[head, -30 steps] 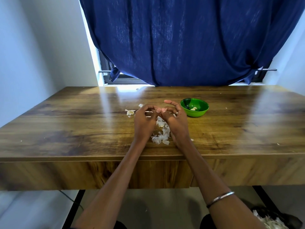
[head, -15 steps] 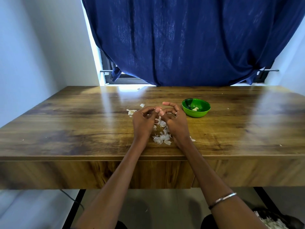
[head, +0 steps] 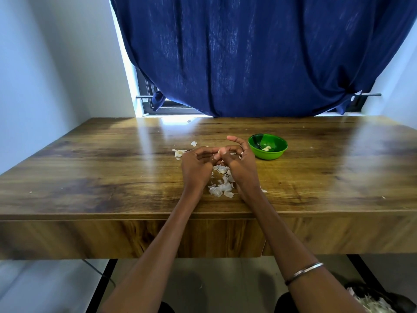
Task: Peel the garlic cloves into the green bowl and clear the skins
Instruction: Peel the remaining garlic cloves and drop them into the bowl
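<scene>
My left hand and my right hand meet above the middle of the wooden table, fingertips together. Between them I pinch a garlic clove, a small pale piece that shows only at the point where my thumbs and fingers close on it; most of it is hidden by my fingers. The fingers of my left hand are curled inward toward the clove. My right hand is curled likewise, save for the index finger, which lifts clear and points to the left. Whether skin remains on the clove I cannot tell.

Loose garlic skins lie on the table directly beneath and between my wrists, near the front edge. A smaller cluster of skins lies just left of my left hand, with a single flake beyond it.

The green bowl stands on the table just right of my right hand, apart from it. Peeled cloves, pale and few, rest in its bottom.

A metal bangle encircles my right forearm. A dark blue curtain hangs behind the table. At the lower right, below the table, a dark bin holds a heap of white scraps.
</scene>
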Demonstrator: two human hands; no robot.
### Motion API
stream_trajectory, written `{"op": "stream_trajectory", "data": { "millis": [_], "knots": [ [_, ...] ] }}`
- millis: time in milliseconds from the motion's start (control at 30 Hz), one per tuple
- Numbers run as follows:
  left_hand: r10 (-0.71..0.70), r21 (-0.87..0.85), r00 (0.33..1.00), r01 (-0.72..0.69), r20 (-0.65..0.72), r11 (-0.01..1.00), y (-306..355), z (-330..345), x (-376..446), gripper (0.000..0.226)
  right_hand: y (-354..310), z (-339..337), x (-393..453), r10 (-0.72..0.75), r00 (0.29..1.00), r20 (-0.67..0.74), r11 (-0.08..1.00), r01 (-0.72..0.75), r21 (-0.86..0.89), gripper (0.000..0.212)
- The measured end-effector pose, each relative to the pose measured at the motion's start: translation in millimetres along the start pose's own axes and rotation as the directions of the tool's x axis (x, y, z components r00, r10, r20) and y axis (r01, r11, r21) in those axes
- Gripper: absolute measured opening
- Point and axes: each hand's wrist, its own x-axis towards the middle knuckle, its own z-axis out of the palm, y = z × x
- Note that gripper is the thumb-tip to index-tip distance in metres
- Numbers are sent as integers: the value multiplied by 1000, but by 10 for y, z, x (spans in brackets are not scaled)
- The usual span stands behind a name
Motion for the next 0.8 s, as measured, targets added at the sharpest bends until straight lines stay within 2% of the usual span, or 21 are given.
{"op": "stream_trajectory", "data": {
  "millis": [100, 233, 433, 600, 800],
  "knots": [
    [23, 27, 999, -24, 23, 999, 13, 0, -1, 17, -10, 4, -6, -8, 1000, 6, 1000, 8, -20, 39],
    [29, -21, 998, -28, 57, 999, 74, 1, -24, 13, 9, 1, 1, -4, 1000, -20, 1000, 4, -6, 41],
    [-3, -66, 997, 8, 75, 998, 52, -13, -24, 12, 8, -4, -5, 15, 999, 28, 999, -14, -33, 43],
    [2, -56, 997, 2, 78, 998, 48, -14, -23, 20, -8, -2, -11, 22, 998, 67, 999, -19, -44, 40],
    [-16, -61, 998, 20, 65, 998, 12, -25, -10, 12, 4, 6, 2, 27, 996, 84, 996, -19, -88, 37]
  ]
}}
